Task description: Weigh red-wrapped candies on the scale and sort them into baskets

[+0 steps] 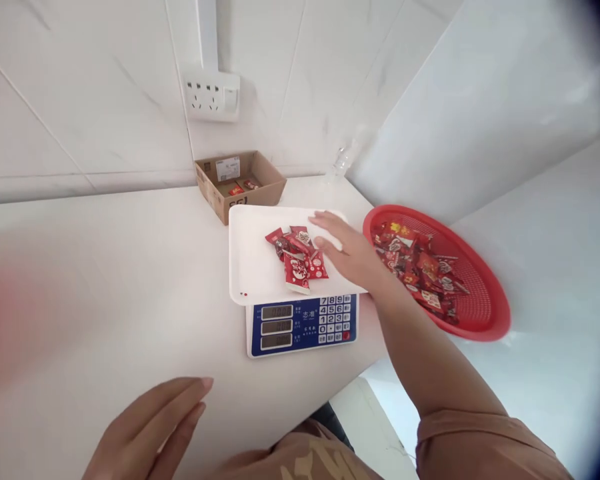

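Over the right part of the white scale tray (253, 260) is my right hand (343, 250), its fingers stretched and apart, beside several red candy packets (299, 257). Whether its fingertips touch the tray, I cannot tell. The tray sits on a digital scale (303, 327) with a blue panel, number keys and three small displays. Low on the left, my left hand (153, 427) hovers over the white table (105, 300) with fingers extended and nothing visible in it.
A red plastic basket (485, 280) holding many red packets stands right of the scale. Behind the tray, a cardboard box (237, 187) contains a few packets. A clear plastic bottle (341, 162) stands near the corner; a socket strip (213, 97) is on the wall. Red blur covers the left edge.
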`<action>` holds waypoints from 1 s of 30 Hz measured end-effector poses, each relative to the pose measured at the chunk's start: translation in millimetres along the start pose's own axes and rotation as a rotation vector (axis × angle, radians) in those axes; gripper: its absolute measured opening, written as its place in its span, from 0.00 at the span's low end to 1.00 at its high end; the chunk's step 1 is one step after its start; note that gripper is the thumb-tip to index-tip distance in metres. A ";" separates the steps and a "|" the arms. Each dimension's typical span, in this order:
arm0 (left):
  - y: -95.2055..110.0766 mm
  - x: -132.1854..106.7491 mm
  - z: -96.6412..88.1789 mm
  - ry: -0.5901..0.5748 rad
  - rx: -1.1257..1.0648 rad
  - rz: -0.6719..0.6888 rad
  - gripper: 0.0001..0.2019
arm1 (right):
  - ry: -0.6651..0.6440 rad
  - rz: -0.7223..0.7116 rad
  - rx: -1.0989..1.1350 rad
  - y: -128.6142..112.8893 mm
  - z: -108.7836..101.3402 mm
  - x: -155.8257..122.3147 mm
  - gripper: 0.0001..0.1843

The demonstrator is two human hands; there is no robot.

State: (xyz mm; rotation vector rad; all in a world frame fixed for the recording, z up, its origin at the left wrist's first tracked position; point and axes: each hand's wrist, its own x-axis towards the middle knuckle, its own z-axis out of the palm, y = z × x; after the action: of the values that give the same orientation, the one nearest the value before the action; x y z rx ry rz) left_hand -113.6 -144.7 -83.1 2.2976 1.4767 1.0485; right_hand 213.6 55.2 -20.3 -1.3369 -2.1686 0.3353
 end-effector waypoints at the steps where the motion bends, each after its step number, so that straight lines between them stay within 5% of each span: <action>1: 0.2 3.3 -0.1 -0.009 0.019 0.006 0.13 | 0.053 0.000 -0.006 2.5 -7.4 -9.4 0.23; 7: 14.3 30.3 10.7 -0.064 0.122 0.048 0.11 | 0.244 0.081 -0.049 16.4 -29.3 -78.0 0.18; 17: 45.8 76.6 28.5 0.035 0.280 0.085 0.10 | 0.476 0.146 0.113 34.1 -9.1 -159.4 0.10; 23: 61.6 103.5 27.6 0.079 0.374 0.141 0.08 | 0.416 -0.079 0.314 31.2 11.0 -181.4 0.12; 30: 44.6 111.0 8.7 0.095 0.539 0.033 0.13 | 0.425 0.031 0.391 46.1 28.6 -181.7 0.08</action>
State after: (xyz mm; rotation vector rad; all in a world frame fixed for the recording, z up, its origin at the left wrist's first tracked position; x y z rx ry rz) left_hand -49.3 -68.7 -16.2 2.6546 1.9618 0.8523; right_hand 293.1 -80.5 -126.1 -1.1023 -1.6325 0.4183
